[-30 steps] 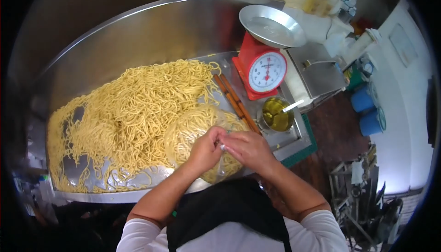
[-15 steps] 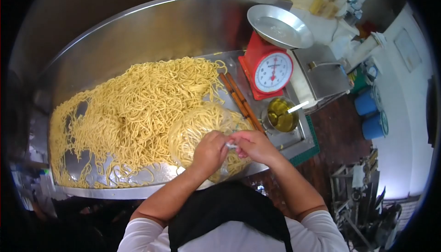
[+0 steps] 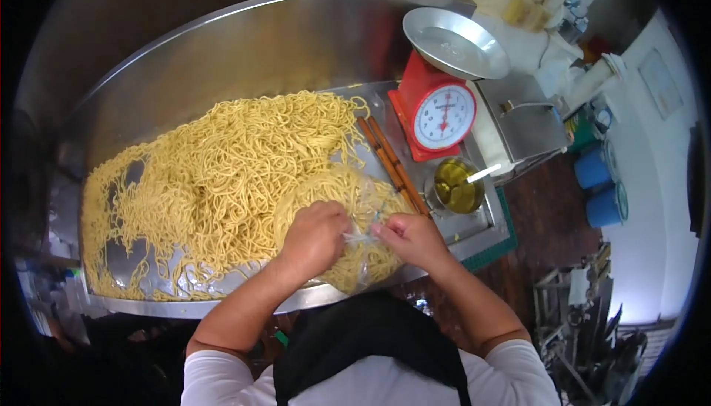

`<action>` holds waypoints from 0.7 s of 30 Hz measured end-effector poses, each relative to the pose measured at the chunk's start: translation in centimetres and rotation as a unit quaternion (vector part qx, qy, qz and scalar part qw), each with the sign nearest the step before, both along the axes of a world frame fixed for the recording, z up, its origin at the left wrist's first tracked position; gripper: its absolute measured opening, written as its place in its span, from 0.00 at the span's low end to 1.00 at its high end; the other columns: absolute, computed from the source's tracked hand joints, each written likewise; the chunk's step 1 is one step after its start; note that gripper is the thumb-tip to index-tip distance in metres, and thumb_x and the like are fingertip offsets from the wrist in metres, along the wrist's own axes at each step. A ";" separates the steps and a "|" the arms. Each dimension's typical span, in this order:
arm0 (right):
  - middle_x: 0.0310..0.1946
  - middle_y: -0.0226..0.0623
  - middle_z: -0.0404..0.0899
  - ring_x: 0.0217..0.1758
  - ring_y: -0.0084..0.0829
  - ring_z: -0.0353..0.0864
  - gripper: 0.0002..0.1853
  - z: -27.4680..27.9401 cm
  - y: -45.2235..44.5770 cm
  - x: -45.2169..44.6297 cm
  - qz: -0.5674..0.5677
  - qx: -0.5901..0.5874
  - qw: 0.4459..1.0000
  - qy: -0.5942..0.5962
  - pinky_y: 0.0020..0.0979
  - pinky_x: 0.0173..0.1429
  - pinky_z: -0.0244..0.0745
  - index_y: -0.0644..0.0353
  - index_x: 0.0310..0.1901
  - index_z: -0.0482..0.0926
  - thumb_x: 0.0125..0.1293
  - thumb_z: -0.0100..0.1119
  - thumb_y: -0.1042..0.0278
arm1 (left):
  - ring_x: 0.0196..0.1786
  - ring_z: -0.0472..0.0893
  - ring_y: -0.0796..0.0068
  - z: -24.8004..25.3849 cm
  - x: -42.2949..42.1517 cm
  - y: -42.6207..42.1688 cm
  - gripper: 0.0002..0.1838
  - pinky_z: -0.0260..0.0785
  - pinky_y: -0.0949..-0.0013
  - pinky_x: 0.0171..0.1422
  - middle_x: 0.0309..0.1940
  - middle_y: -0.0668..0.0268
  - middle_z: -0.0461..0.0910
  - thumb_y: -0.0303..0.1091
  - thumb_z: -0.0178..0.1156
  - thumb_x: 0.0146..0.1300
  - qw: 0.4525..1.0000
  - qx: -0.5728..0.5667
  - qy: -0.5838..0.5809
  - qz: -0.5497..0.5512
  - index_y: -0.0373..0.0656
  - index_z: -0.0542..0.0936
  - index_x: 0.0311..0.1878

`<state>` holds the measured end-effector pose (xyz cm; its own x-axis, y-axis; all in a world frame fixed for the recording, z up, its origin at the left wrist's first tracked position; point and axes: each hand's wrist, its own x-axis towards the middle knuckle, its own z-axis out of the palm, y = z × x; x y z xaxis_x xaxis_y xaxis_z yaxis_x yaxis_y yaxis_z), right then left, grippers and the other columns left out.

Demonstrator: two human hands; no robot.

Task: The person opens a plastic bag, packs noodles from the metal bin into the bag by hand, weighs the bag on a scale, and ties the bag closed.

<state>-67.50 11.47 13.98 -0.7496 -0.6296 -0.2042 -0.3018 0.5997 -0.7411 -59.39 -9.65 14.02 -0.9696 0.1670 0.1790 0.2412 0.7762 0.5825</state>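
A clear plastic bag of noodles (image 3: 353, 184) rests at the front of the metal table. Over its left part, my left hand (image 3: 317, 237) is closed on the gathered plastic of the bag's top. My right hand (image 3: 409, 238) pinches the other side of that plastic, and a short pale twisted stretch runs between the two hands. Behind and left of the bag spreads a large heap of loose yellow noodles (image 3: 244, 147). The fingertips of my left hand are partly hidden.
A red scale (image 3: 424, 102) with a metal pan (image 3: 455, 41) stands at the back right. Beside it are brown sticks (image 3: 390, 165) and a container of yellow oil (image 3: 457, 192) with a white-handled utensil. The table's raised metal wall (image 3: 244, 50) curves behind.
My hands were together at the bag's top and have moved apart, the left one leftward, with plastic stretched between them. The view has shifted slightly.
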 end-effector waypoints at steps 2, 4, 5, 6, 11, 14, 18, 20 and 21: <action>0.22 0.37 0.77 0.24 0.27 0.74 0.11 0.7 0.9 0.2 0.036 -0.008 0.997 -0.070 0.30 0.33 0.72 0.59 0.28 0.78 0.62 0.66 0.61 | 0.44 0.80 0.61 -0.4 -0.1 0.2 0.07 0.71 0.61 0.50 0.38 0.60 0.80 0.24 0.63 0.53 0.977 0.182 -0.112 0.014 0.41 0.78 0.36; 0.26 0.38 0.79 0.26 0.30 0.76 0.09 1.2 1.4 0.2 0.094 -0.070 0.992 -0.043 0.31 0.34 0.73 0.59 0.30 0.79 0.59 0.67 0.65 | 0.44 0.82 0.67 -2.5 -0.7 1.4 0.06 0.72 0.64 0.50 0.39 0.61 0.82 0.27 0.63 0.58 0.822 0.510 -0.245 0.064 0.41 0.81 0.39; 0.28 0.38 0.80 0.27 0.32 0.78 0.07 1.4 1.4 0.2 0.134 -0.128 0.983 0.017 0.32 0.34 0.74 0.59 0.31 0.80 0.58 0.67 0.67 | 0.45 0.82 0.70 -3.0 -1.0 2.3 0.06 0.72 0.66 0.50 0.40 0.62 0.83 0.29 0.63 0.60 0.805 0.543 -0.227 0.076 0.40 0.81 0.40; 0.31 0.38 0.80 0.28 0.34 0.79 0.06 1.5 1.4 0.2 0.171 -0.186 0.965 0.077 0.32 0.34 0.74 0.59 0.31 0.80 0.56 0.68 0.69 | 0.45 0.82 0.72 -3.4 -1.3 3.3 0.07 0.73 0.67 0.51 0.41 0.62 0.83 0.30 0.63 0.61 0.787 0.575 -0.209 0.087 0.40 0.81 0.41; 0.36 0.35 0.81 0.36 0.39 0.82 0.08 1.1 -0.3 0.1 0.094 -0.191 0.922 0.324 0.35 0.38 0.77 0.57 0.37 0.82 0.55 0.68 0.70 | 0.40 0.84 0.66 -3.4 -1.0 4.6 0.12 0.74 0.67 0.46 0.37 0.59 0.83 0.21 0.58 0.59 0.960 0.262 -0.048 0.087 0.38 0.80 0.47; 0.36 0.35 0.81 0.37 0.39 0.82 0.09 0.8 -0.5 0.6 0.073 -0.179 0.933 0.305 0.36 0.40 0.78 0.56 0.39 0.82 0.57 0.67 0.69 | 0.38 0.82 0.55 -2.9 -0.8 4.9 0.18 0.74 0.63 0.44 0.34 0.53 0.81 0.21 0.58 0.56 0.982 0.164 -0.030 0.088 0.41 0.78 0.52; 0.35 0.36 0.81 0.37 0.39 0.82 0.09 0.4 -0.7 1.5 0.076 -0.160 0.951 0.254 0.36 0.40 0.78 0.56 0.41 0.82 0.58 0.66 0.68 | 0.42 0.79 0.49 -2.1 -0.7 5.2 0.30 0.72 0.53 0.47 0.37 0.52 0.81 0.24 0.62 0.52 0.980 0.168 0.019 0.108 0.42 0.72 0.62; 0.35 0.37 0.81 0.37 0.41 0.82 0.10 -0.7 -0.7 1.6 0.057 -0.161 0.952 0.253 0.37 0.40 0.77 0.56 0.42 0.81 0.59 0.65 0.67 | 0.44 0.79 0.50 -1.9 -0.6 4.9 0.32 0.71 0.54 0.49 0.39 0.52 0.80 0.25 0.63 0.51 0.986 0.130 0.021 0.101 0.41 0.71 0.63; 0.34 0.38 0.81 0.37 0.41 0.82 0.10 -1.0 -0.7 1.6 0.049 -0.161 0.953 0.250 0.38 0.40 0.77 0.56 0.43 0.80 0.60 0.65 0.67 | 0.45 0.79 0.50 -1.9 -0.6 4.8 0.32 0.71 0.54 0.50 0.40 0.53 0.80 0.26 0.63 0.51 0.989 0.111 0.022 0.099 0.40 0.70 0.63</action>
